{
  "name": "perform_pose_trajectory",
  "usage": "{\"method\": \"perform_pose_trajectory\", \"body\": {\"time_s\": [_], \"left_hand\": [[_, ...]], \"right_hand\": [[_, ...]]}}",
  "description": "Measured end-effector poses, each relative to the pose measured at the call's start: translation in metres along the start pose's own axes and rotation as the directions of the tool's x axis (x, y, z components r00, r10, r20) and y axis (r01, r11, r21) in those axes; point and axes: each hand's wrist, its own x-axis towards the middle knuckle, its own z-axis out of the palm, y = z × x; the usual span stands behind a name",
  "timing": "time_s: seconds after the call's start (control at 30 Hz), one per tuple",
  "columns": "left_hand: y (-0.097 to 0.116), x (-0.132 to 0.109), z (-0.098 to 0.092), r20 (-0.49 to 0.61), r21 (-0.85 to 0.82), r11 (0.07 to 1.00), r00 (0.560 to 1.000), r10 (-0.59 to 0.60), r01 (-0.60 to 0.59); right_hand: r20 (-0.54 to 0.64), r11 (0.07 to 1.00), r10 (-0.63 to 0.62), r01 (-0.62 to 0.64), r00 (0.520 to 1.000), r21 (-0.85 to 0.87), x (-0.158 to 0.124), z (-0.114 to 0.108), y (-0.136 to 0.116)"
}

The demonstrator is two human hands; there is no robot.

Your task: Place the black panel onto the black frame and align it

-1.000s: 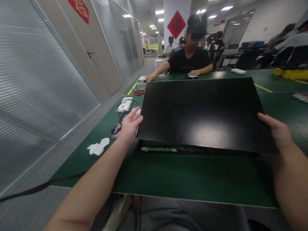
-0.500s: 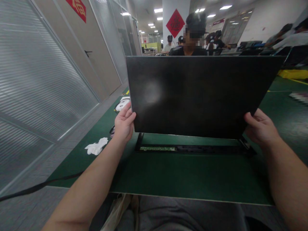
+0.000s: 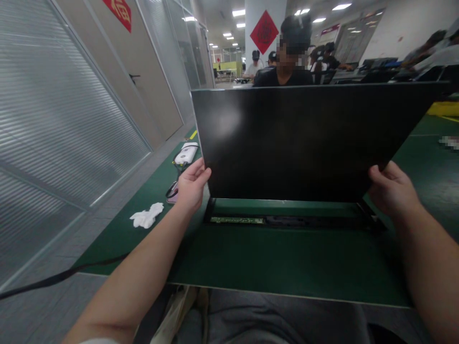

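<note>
A wide black panel [image 3: 294, 143] with a glossy face stands raised and tilted above the table. My left hand [image 3: 192, 185] grips its left edge near the lower corner, thumb on the face. On the right edge, low down, my right hand [image 3: 392, 188] holds it the same way; the fingers of both hands are partly hidden behind the panel. Beneath and nearer to me lies a black frame [image 3: 308, 222] on the green table, with a green circuit strip [image 3: 236, 220] along its near bar. The panel hides the frame's far part.
Left on the green table [image 3: 287, 263] are a crumpled white tissue [image 3: 147, 216], a white device [image 3: 186, 153] with a black cord and a pinkish object [image 3: 172, 193]. A black strap [image 3: 60, 276] crosses the left edge. A person [image 3: 292, 52] is beyond the panel.
The panel has tilted, its upper right corner reaching farther right. Both hands have shifted slightly right with it, still gripping. More of the white device shows, and the whole view has shifted a little.
</note>
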Motion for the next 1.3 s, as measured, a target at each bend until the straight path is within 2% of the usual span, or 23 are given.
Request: {"method": "perform_pose_trajectory", "body": {"time_s": [0.2,0.43,0.73,0.9,1.07,1.3], "left_hand": [[-0.008,0.002,-0.007,-0.025,0.064,0.992,0.994,-0.111,0.112],[-0.009,0.002,-0.008,-0.017,0.115,0.978,0.984,-0.175,0.176],[-0.015,-0.003,-0.004,0.002,0.189,0.960,0.978,-0.211,0.206],[-0.020,-0.001,-0.005,0.004,0.201,0.959,0.979,-0.203,0.198],[-0.026,-0.001,-0.006,-0.004,0.189,0.960,0.978,-0.209,0.206],[-0.032,-0.002,-0.008,0.006,0.184,0.951,0.967,-0.256,0.251]], "right_hand": [[-0.045,0.990,0.140,-0.142,0.989,-0.022,0.007,-0.006,0.008],[-0.093,0.974,0.216,-0.222,0.972,-0.055,0.011,-0.009,0.015],[-0.181,0.970,0.199,-0.220,0.963,-0.105,0.012,-0.005,0.023],[-0.149,0.967,0.201,-0.220,0.968,-0.127,0.014,-0.005,0.031],[-0.209,0.969,0.177,-0.208,0.962,-0.134,0.017,-0.007,0.038],[-0.091,0.935,0.325,-0.334,0.941,-0.119,0.016,-0.011,0.033]]}}
